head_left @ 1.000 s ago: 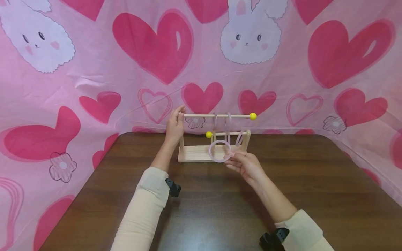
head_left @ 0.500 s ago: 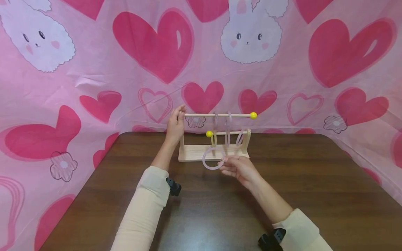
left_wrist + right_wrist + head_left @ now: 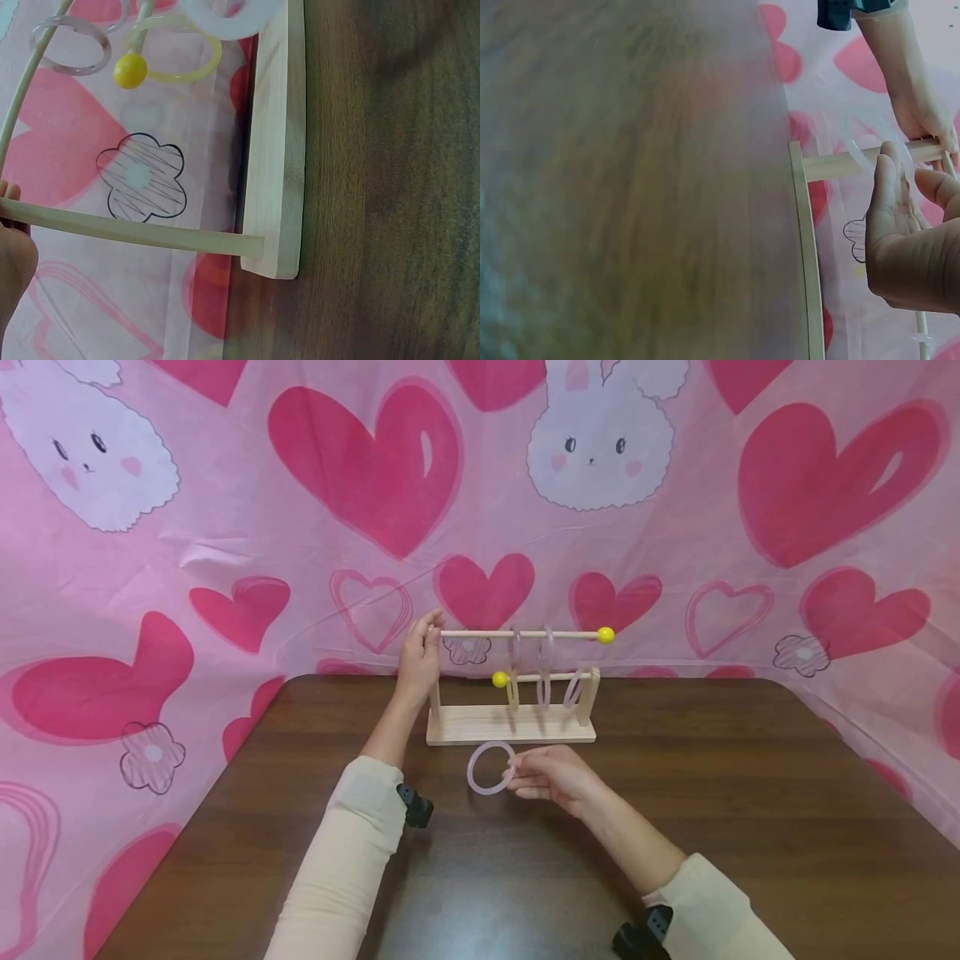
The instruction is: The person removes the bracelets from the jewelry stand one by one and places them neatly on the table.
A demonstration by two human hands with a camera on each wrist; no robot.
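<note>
A pale lilac bangle (image 3: 471, 770) is pinched at its right side by the fingertips of my right hand (image 3: 557, 779). It is in the air in front of a light wooden rack (image 3: 480, 727), apart from it. My left hand (image 3: 417, 662) grips the top of the rack's left post (image 3: 150, 234), where the upper rod begins. Several bangles hang on the rack: clear-looking ones on the upper rod (image 3: 573, 636), and a yellow bangle (image 3: 210, 66) and lilac ones, including a tilted bangle (image 3: 573, 690) near the right post, on the lower rod. Yellow balls cap the rods' free ends.
The rack stands near the far edge of a dark brown wooden table (image 3: 495, 877). Behind it hangs a pink cloth (image 3: 480, 527) with hearts and rabbits. Both wrists carry a small black camera (image 3: 415, 807).
My right hand has moved down and left, toward me, carrying the bangle from in front of the rack's base to below its front edge. The left hand stays at the post.
</note>
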